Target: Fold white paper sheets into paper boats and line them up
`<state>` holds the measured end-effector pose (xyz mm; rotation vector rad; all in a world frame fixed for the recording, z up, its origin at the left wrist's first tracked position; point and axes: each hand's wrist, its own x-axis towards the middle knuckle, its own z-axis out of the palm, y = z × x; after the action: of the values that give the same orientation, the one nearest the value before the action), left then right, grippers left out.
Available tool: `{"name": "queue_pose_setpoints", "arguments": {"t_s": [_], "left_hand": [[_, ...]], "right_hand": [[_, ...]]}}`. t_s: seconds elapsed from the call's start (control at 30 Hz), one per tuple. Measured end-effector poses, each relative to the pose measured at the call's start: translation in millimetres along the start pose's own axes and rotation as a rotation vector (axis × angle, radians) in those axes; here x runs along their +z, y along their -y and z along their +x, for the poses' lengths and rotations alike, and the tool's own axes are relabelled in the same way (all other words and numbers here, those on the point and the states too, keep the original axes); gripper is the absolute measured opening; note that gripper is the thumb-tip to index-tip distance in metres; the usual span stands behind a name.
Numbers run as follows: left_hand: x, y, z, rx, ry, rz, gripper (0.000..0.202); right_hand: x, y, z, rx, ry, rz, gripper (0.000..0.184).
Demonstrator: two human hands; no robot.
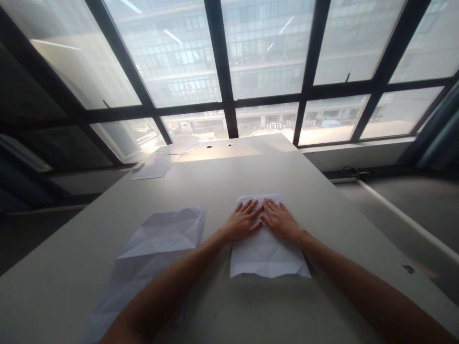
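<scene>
A creased white sheet of paper (267, 255) lies on the grey table (322, 224) in front of me, its far end folded over. My left hand (244, 220) rests flat on the far part of the sheet, fingers stretched out. Beside it, my right hand (279, 220) lies flat on the same sheet, fingers spread, almost touching the left. Both hands are open and hold nothing.
A second creased sheet (154, 253) lies to the left, partly under my left forearm. More papers (158, 167) and a small pen-like object sit at the table's far left corner. Large dark-framed windows (222, 95) stand behind. The floor drops away on the right.
</scene>
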<state>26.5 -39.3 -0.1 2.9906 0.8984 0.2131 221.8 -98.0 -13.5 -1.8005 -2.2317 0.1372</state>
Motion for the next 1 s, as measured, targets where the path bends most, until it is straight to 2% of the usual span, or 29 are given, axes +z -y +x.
{"name": "queue_pose_setpoints", "arguments": {"t_s": [0.27,0.4,0.5,0.57,0.63,0.77,0.9,1.0], "left_hand": [[0.5,2,0,0.003,0.004,0.000,0.063],[0.3,2,0,0.001,0.000,-0.004,0.062],[-0.5,1,0,-0.001,0.001,-0.004,0.062],[-1.1,1,0,-0.003,-0.004,-0.004,0.062],[-1.5,1,0,-0.001,-0.009,-0.005,0.062],[-1.3,0,1,-0.001,-0.024,-0.010,0.063],[0.0,0,1,-0.008,-0.041,-0.021,0.062],[1.6,1,2,-0.024,-0.056,-0.018,0.060]], "right_hand": [[2,-32,7,0.251,-0.041,-0.086,0.062],[3,-39,7,0.273,-0.082,-0.088,0.059],[0,-37,5,0.289,-0.161,-0.084,0.058],[-5,-32,4,0.254,-0.222,-0.079,0.056],[-10,-24,1,0.149,-0.253,-0.059,0.053],[-12,-4,-5,-0.057,-0.182,0.021,0.052],[-5,4,-7,-0.064,-0.053,0.053,0.057],[-3,1,-5,-0.017,-0.035,0.025,0.058]]}}
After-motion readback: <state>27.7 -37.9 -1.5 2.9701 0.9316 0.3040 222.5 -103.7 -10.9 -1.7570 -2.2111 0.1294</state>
